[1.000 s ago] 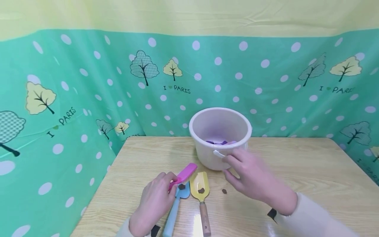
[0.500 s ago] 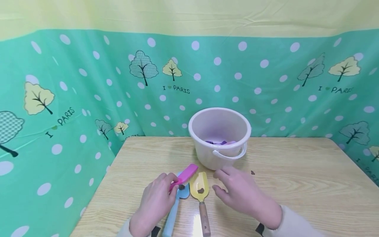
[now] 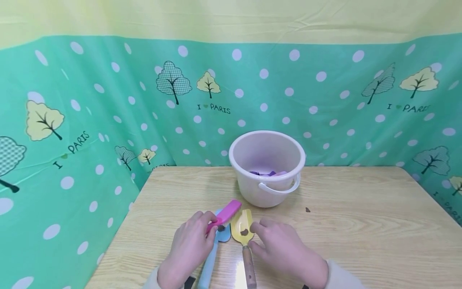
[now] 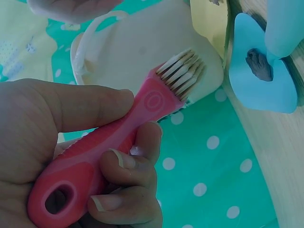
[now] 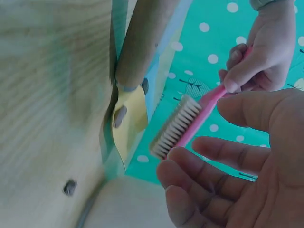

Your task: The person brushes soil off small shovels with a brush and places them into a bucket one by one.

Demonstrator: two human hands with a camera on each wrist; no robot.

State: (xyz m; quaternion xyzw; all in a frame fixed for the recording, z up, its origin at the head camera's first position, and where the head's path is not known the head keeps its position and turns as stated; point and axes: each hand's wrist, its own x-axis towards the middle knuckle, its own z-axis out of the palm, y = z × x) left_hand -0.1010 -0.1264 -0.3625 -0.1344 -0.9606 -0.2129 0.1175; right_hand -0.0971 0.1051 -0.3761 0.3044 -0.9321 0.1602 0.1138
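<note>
My left hand (image 3: 189,247) grips the handle of a pink brush (image 3: 229,208) with pale bristles (image 4: 183,73). The brush is held above the head of a blue shovel (image 3: 224,236), which lies on the table with a dark brown lump (image 4: 259,64) on it. Beside that lies a yellow shovel (image 3: 236,230) with a wooden handle (image 3: 249,267) and a brown lump (image 3: 244,232) in its scoop. My right hand (image 3: 285,249) is at the yellow shovel's right side. Its fingers are loosely bent and spread in the right wrist view, with nothing between them.
A pale bucket (image 3: 252,188) stands behind the shovels, its handle (image 3: 283,192) hanging at the front. Purple pieces (image 3: 268,174) lie inside. A small brown bit (image 3: 307,209) is on the wooden table (image 3: 361,224). A green dotted curtain (image 3: 223,88) hangs behind.
My right hand has moved down and left from the bucket's handle to the yellow shovel. The handle and a brown bit at the right are uncovered. My left hand and the brush have stayed put.
</note>
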